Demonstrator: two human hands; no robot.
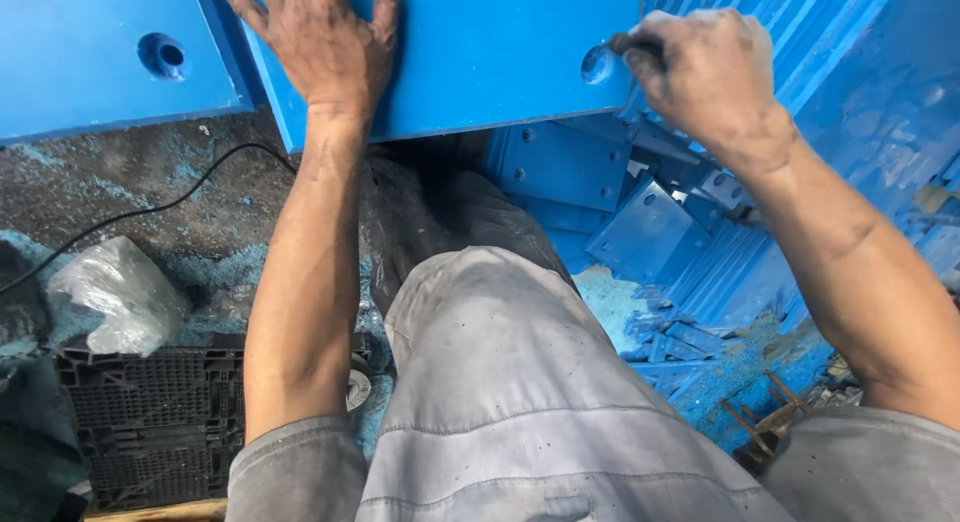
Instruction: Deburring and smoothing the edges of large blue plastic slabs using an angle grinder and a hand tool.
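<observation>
My left hand (325, 42) lies flat, fingers spread, on a blue painted metal plate (490, 52) at the top middle. My right hand (705, 67) is closed around a thin dark tool (632, 46) whose tip sits at a round hole (597, 64) near the plate's right edge. Most of the tool is hidden inside the fist. My grey-trousered knee (500, 382) is below the plate.
A second blue plate with a round hole (160, 54) lies at the top left. Blue metal brackets (620, 192) are piled to the right. A black cable (150, 207), a crumpled plastic bag (115, 292) and a black plastic crate (150, 422) sit at the left on a dusty floor.
</observation>
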